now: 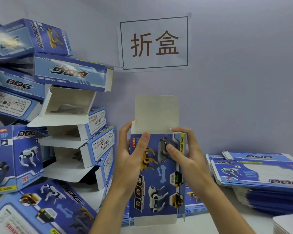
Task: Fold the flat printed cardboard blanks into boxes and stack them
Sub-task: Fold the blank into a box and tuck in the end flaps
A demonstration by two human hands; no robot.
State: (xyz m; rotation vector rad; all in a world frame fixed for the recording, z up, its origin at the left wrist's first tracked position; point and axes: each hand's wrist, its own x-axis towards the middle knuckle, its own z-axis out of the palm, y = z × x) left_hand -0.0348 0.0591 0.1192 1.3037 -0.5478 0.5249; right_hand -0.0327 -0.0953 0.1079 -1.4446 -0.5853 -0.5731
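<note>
A blue printed cardboard box (159, 183) with robot-dog pictures stands upright in front of me, opened into a tube. Its white top flap (156, 114) sticks straight up and a white bottom flap hangs below. My left hand (130, 157) grips the box's upper left edge, thumb on the printed front. My right hand (184, 151) grips the upper right edge, thumb pressed on the front near the grey dog picture. A stack of flat blanks (257, 176) lies on the table at the right. Folded boxes (71, 102) are piled at the left.
The pile of folded boxes at the left leans, with several open ends facing me. More boxes (41, 208) lie at the lower left. A paper sign (154, 43) hangs on the wall behind. A white table (210, 223) lies below the box.
</note>
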